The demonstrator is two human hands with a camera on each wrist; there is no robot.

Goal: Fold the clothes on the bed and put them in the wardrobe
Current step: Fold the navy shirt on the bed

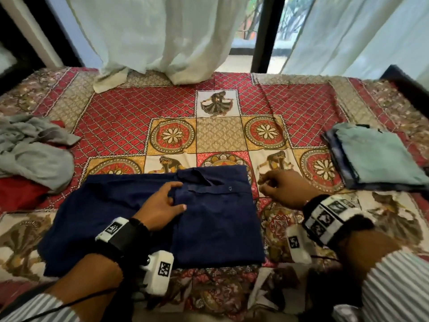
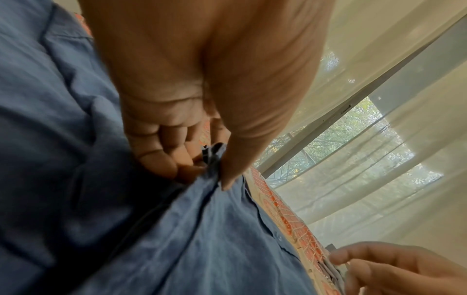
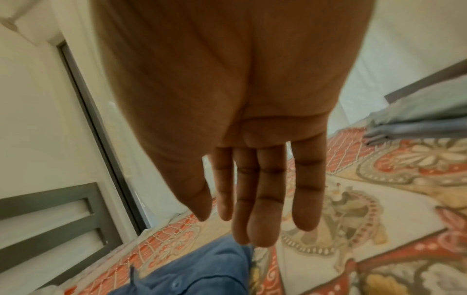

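No readable words, brand names or numbers showed in any view. The only signs were black-and-white square marker patterns, none of them decipherable as text: one on the white block strapped at the left wrist, one on the white camera housing below that wrist, one on the white housing beside the right wrist, and a row of them on the white band around the right wrist.
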